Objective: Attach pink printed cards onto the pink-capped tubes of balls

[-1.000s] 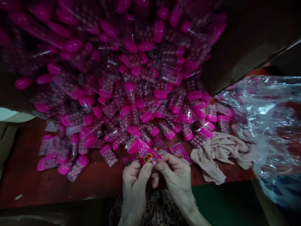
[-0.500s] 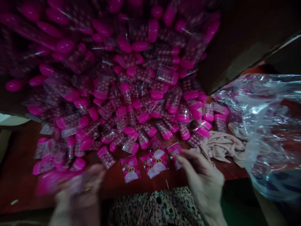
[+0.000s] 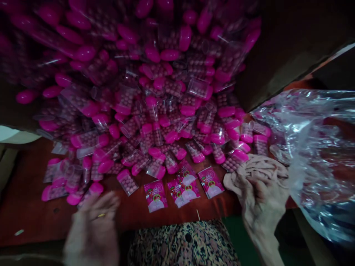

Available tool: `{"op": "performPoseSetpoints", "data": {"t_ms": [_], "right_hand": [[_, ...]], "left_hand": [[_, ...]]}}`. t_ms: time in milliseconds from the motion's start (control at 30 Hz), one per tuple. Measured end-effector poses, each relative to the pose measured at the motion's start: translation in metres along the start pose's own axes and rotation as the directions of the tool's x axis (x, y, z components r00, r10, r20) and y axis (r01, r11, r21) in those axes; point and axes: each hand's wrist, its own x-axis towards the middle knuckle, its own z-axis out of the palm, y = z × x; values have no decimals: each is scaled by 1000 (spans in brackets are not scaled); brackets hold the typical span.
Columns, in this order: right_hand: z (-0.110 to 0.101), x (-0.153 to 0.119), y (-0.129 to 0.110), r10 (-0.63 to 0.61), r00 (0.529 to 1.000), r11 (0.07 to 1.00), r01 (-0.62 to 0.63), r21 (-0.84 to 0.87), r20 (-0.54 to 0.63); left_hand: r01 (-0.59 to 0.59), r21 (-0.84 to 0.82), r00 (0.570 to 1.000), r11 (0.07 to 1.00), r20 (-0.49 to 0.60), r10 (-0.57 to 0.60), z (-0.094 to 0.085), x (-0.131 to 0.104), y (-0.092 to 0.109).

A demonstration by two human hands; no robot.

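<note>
My left hand, a ring on one finger, is slightly blurred near the table's front edge. Its fingers are loosely bent and apart, with nothing visible in them. Just beyond its fingertips lies a clear container with a pink cap; whether they touch I cannot tell. On the right, my right hand is closed on a bunched pale cloth, its fingertips partly hidden in the folds. Between my hands lie several pink printed cards, among them a left one and a right one.
A large heap of pink-capped clear containers filled with small round balls covers the back and middle of the red-brown table. Crumpled clear plastic lies at right. Dark walls flank the heap. Patterned fabric shows below the table edge.
My right hand has left the right-hand printed card, moved right and closed on the cloth. The pink blur at my left hand is gone from it. The view has shifted slightly.
</note>
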Motion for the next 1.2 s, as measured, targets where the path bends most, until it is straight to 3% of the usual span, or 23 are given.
{"op": "performPoseSetpoints", "data": {"t_ms": [100, 167, 233, 333, 467, 567, 667, 733, 833, 900, 967, 1100, 1200], "right_hand": [[-1, 4, -33, 41, 998, 997, -37, 66, -54], [3, 3, -57, -86, 995, 981, 76, 176, 53], [9, 0, -76, -191, 967, 954, 143, 263, 170], [18, -4, -89, -239, 924, 941, 145, 305, 299], [21, -6, -89, -224, 915, 943, 118, 310, 334], [19, -6, -88, -200, 942, 928, 94, 360, 268], [12, -4, -91, -200, 973, 906, 138, 400, 117], [5, -4, -95, -238, 970, 888, 196, 416, 51], [-3, -4, -101, -282, 958, 846, 224, 484, 50], [-6, -5, -105, -222, 971, 818, 134, 559, 92], [-7, -5, -108, -96, 975, 770, -54, 636, 199], [-7, 0, -112, 8, 863, 558, -423, 714, 505], [-10, 5, -116, 10, 832, 505, -484, 715, 555]], "left_hand": [[105, 75, 963, 992, 242, -120, 40, -24, -24], [64, 171, 917, 983, 379, -126, 60, -37, -35], [13, 212, 892, 977, 439, -107, 69, -42, -40], [-24, 223, 892, 975, 444, -80, 68, -37, -40], [-32, 221, 907, 975, 415, -64, 60, -24, -40], [-34, 205, 913, 978, 405, -53, 61, -21, -42], [-7, 181, 894, 983, 441, -75, 68, -24, -40], [9, 167, 868, 986, 487, -90, 75, -26, -38], [33, 159, 861, 987, 497, -108, 87, -28, -36], [89, 115, 864, 989, 486, -134, 92, -29, -37], [171, 41, 849, 984, 501, -169, 95, -29, -39], [234, -38, 842, 972, 507, -183, 96, -27, -39], [259, -68, 844, 963, 501, -191, 97, -25, -34]]}}
